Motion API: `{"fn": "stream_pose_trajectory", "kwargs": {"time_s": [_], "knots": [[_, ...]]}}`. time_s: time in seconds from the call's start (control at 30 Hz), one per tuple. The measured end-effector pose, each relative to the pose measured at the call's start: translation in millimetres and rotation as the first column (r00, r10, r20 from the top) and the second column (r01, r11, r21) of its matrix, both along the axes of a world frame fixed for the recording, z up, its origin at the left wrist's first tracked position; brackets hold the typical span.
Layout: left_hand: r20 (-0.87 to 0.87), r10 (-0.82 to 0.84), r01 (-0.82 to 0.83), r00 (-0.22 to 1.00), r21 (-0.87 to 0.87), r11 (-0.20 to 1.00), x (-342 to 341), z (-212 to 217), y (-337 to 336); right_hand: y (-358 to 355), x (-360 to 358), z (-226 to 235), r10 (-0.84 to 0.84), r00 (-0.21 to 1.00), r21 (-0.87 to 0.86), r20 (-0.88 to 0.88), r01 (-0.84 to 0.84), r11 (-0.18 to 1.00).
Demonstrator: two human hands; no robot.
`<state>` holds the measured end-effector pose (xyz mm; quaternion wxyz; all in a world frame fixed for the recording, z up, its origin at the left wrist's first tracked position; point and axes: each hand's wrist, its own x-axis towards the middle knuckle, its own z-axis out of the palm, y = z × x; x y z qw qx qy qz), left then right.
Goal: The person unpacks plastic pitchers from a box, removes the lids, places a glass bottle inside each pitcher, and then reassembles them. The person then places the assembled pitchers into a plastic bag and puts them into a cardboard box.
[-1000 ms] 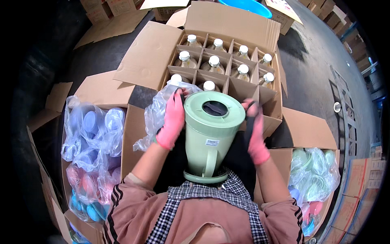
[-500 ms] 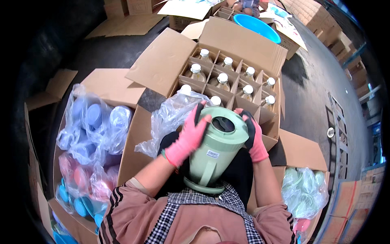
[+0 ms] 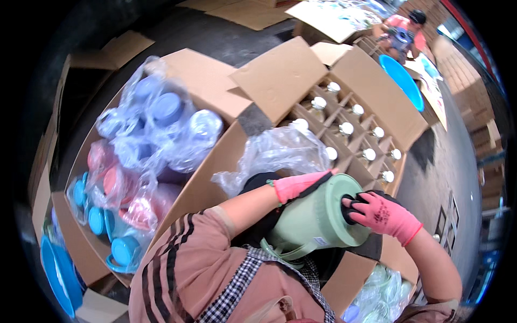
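Open boxes [image 3: 200, 175] surrounded the lap [image 3: 253, 230], where a green jug [image 3: 307, 218] lay tilted. The left hand [image 3: 300, 187] lay extended along its side, the right hand [image 3: 385, 214] curled at its lid [image 3: 350, 185]; grip tightness undetermined. Judged light, stiff and slippery; handle [image 3: 293, 252] preferred.

Note glare on the plastic film [image 3: 288, 151]; the floor [image 3: 449, 156] is bright at your right, dim upper left. Fisheye distortion bends the black-rimmed edges; distant cartons [image 3: 466, 91] blur.

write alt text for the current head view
A pink-gloved left hand lies along a tilted pale green pitcher while the right hand touches its lid. Beyond sits a divided carton of white-capped bottles; another carton, at left, holds bagged plasticware.
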<state>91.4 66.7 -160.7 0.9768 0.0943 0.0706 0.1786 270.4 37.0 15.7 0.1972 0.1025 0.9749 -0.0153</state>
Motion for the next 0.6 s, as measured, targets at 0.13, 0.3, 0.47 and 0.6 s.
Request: {"fn": "stream_pose_trajectory", "kwargs": {"time_s": [0.13, 0.3, 0.47, 0.6], "knots": [[-0.02, 0.31, -0.28, 0.951, 0.377, 0.883, -1, -13, 3, -10, -28, -36, -0.67, 0.733, -0.084, -0.117, 0.665, 0.742], [-0.054, 0.333, -0.287, 0.941, 0.392, 0.874, -7, -11, 8, -3, -35, -19, -0.928, -0.116, -0.519, 0.353, 0.801, -0.298], [0.026, 0.182, -0.181, 0.983, 0.309, 0.934, -2, -5, 11, 7, -23, -5, 0.096, 0.994, 0.011, 0.06, -0.097, 0.995], [-0.082, 0.198, -0.154, 0.977, 0.371, 0.916, -4, 9, 5, -12, -34, -14, -0.514, 0.848, -0.023, 0.131, 0.521, 0.853]]}}
